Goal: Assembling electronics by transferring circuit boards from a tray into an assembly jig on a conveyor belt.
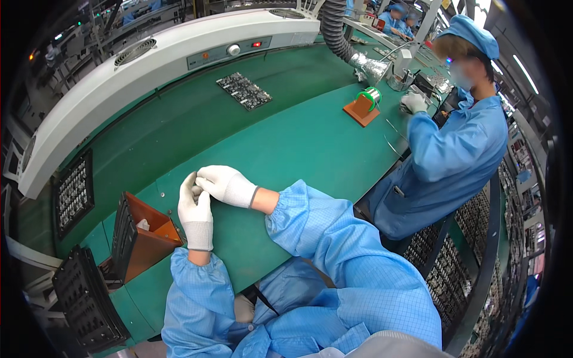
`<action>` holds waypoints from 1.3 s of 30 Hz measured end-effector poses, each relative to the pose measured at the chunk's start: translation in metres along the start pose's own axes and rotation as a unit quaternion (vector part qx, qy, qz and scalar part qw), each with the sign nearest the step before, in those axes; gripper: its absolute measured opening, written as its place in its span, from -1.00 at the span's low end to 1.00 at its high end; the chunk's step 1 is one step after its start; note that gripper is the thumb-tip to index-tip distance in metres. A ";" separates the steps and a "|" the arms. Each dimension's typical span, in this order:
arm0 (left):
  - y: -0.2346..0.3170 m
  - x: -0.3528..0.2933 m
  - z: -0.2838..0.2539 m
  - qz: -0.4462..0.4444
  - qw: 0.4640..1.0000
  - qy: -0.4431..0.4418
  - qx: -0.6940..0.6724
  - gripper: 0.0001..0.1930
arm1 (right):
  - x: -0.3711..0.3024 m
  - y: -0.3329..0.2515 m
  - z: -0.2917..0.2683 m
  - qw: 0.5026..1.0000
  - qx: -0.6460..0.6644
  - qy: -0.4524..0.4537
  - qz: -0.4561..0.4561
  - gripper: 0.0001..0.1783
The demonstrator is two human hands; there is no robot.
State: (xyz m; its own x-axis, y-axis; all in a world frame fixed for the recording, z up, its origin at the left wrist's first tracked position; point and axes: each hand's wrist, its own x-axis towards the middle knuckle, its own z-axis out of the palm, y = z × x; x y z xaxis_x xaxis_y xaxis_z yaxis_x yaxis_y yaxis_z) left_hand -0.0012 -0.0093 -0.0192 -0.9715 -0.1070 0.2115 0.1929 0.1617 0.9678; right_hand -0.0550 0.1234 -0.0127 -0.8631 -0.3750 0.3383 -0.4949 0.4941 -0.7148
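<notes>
Both my hands wear white knit gloves and meet over the green work surface point(262, 143), close to its near edge. My left hand point(195, 209) points away from me with its fingers curled in. From the right, my right hand point(225, 185) reaches across, its fingertips pressed against the left ones. Both are closed, and whatever lies between the fingers, if anything, is hidden. Just left of my left hand is an orange-brown bin point(158, 230) with a small white piece inside. Tiny round bits lie on the surface beside it.
A populated circuit board point(245, 90) lies on the belt, under a white hood point(149, 59). Black trays point(89, 298) stand at the left. A solder wire spool point(371, 97) sits on a brown stand. At right, a co-worker in blue point(441, 143) handles something beneath an exhaust hose point(340, 30).
</notes>
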 end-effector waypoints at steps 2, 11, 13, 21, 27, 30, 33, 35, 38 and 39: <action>0.000 0.001 0.003 0.011 1.000 0.001 -0.006 -0.51 | 0.000 0.003 -0.002 1.000 -0.005 0.007 -0.005 -0.69; -0.011 0.003 0.004 0.029 0.999 0.016 -0.007 -0.52 | 0.000 0.004 -0.001 1.000 0.010 0.003 0.004 -0.70; -0.011 0.004 0.004 0.029 0.999 0.020 -0.008 -0.52 | 0.001 0.003 -0.002 1.000 0.006 0.001 0.002 -0.69; -0.006 -0.001 0.000 0.017 0.999 0.013 0.027 -0.52 | -0.002 0.001 0.001 1.000 0.008 -0.007 0.008 -0.70; 0.001 -0.002 0.004 0.028 1.000 0.014 -0.003 -0.52 | -0.002 -0.003 -0.010 0.999 0.036 -0.026 0.013 -0.70; 0.006 -0.003 -0.003 0.013 1.000 0.020 0.019 -0.53 | 0.000 -0.006 -0.004 0.999 0.021 -0.028 0.012 -0.71; 0.008 -0.002 0.003 0.011 1.000 0.020 0.016 -0.53 | -0.001 -0.003 -0.005 1.000 0.015 -0.017 0.013 -0.71; 0.007 -0.003 0.002 0.013 1.000 0.019 0.012 -0.53 | -0.001 -0.003 -0.004 1.000 0.016 -0.011 0.010 -0.71; 0.002 -0.003 0.000 0.021 1.000 0.019 -0.003 -0.53 | -0.002 -0.005 -0.003 1.000 0.015 -0.016 0.018 -0.70; 0.001 -0.003 0.000 0.024 0.999 0.019 0.009 -0.53 | -0.002 -0.004 -0.002 1.000 0.015 -0.014 0.011 -0.70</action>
State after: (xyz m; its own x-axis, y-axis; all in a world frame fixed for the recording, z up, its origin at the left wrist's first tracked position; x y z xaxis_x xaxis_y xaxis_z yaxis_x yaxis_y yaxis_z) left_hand 0.0017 -0.0090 -0.0182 -0.9553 -0.1366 0.2624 0.2358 0.1840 0.9542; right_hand -0.0517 0.1237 -0.0090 -0.8703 -0.3858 0.3062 -0.4725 0.4782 -0.7403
